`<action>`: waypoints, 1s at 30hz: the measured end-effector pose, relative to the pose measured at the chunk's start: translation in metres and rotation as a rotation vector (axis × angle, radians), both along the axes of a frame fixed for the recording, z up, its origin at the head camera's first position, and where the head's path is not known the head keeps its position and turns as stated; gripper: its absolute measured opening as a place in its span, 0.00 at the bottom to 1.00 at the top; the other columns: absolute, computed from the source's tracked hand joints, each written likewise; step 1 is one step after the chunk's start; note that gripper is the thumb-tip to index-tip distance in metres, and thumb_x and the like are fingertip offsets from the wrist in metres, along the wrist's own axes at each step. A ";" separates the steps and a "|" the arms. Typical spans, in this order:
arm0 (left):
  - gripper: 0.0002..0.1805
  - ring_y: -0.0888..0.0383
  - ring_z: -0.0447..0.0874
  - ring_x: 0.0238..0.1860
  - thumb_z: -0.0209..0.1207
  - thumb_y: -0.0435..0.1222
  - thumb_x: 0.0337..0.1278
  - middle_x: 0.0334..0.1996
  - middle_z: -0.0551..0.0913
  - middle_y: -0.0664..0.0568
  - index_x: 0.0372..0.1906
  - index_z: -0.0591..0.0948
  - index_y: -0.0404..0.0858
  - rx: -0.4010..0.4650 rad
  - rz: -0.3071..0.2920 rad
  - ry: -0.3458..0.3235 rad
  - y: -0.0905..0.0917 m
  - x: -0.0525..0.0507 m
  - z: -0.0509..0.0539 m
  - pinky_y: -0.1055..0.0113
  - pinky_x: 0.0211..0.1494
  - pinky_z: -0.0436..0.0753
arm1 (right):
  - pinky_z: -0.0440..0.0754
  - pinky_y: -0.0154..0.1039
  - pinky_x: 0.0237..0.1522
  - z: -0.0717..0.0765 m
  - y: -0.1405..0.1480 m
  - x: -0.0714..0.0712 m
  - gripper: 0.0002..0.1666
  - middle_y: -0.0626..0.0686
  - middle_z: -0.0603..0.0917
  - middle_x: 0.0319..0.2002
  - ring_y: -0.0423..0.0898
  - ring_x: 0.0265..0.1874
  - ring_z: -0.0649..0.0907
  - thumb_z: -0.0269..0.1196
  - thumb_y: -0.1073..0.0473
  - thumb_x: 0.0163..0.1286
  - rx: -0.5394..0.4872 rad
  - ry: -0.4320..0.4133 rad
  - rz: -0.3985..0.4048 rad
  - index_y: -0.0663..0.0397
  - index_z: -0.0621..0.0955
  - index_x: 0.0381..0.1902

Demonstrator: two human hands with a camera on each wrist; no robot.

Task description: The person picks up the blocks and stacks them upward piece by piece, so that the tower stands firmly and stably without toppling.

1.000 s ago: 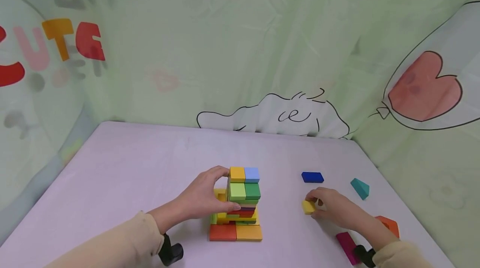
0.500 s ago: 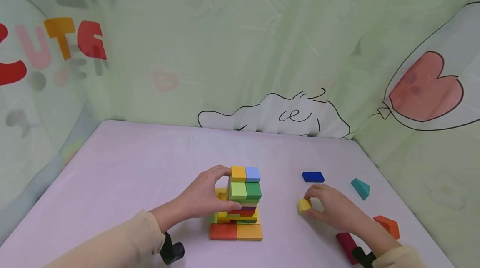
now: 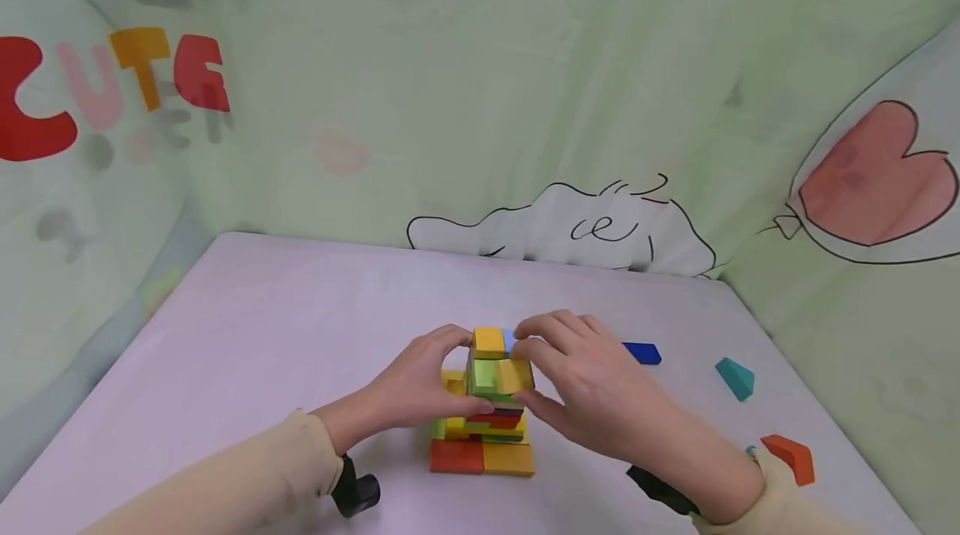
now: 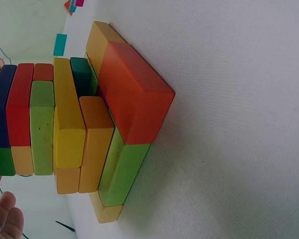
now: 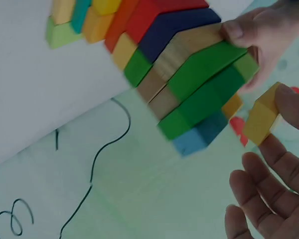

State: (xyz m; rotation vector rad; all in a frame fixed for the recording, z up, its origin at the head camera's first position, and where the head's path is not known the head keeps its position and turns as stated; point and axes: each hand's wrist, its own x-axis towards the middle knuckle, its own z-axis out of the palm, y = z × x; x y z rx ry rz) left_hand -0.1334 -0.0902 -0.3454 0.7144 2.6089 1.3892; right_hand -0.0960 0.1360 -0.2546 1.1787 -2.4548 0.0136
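A tower of coloured wooden blocks stands on the table, its wide red and orange base at the bottom. My left hand holds the tower's upper left side, thumb in front and fingers behind. Between thumb and fingers, my right hand pinches a small yellow block beside the tower's top. In the right wrist view a gap shows between that yellow block and the stack. The top layer has an orange-yellow block and a light blue block. The left wrist view shows the lower layers.
Loose blocks lie on the table's right side: a dark blue one, a teal one and an orange one. A printed cloth rises behind the table.
My right hand has lifted the yellow block off the table and carried it left to the tower's top. My left hand keeps its hold on the tower. The view has shifted slightly.
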 end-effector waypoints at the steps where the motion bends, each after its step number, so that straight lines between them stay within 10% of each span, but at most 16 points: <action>1: 0.35 0.45 0.75 0.67 0.76 0.46 0.50 0.61 0.80 0.51 0.62 0.77 0.41 0.002 -0.006 0.007 0.000 0.000 0.000 0.41 0.71 0.75 | 0.84 0.45 0.49 -0.001 -0.005 0.000 0.23 0.49 0.85 0.49 0.47 0.50 0.82 0.81 0.49 0.53 0.015 0.003 0.001 0.50 0.84 0.42; 18: 0.33 0.46 0.75 0.66 0.77 0.46 0.49 0.59 0.81 0.53 0.60 0.78 0.43 0.009 -0.009 0.014 -0.001 -0.001 -0.001 0.40 0.70 0.75 | 0.83 0.45 0.49 -0.006 -0.022 -0.009 0.23 0.50 0.84 0.48 0.47 0.50 0.81 0.79 0.46 0.56 0.049 -0.022 -0.048 0.51 0.84 0.42; 30: 0.33 0.44 0.74 0.68 0.75 0.45 0.52 0.61 0.80 0.50 0.62 0.77 0.40 0.010 -0.020 0.020 -0.002 -0.003 -0.002 0.39 0.71 0.74 | 0.77 0.61 0.67 -0.008 -0.023 -0.033 0.47 0.57 0.76 0.67 0.59 0.69 0.73 0.73 0.35 0.60 0.043 -0.333 -0.102 0.57 0.75 0.68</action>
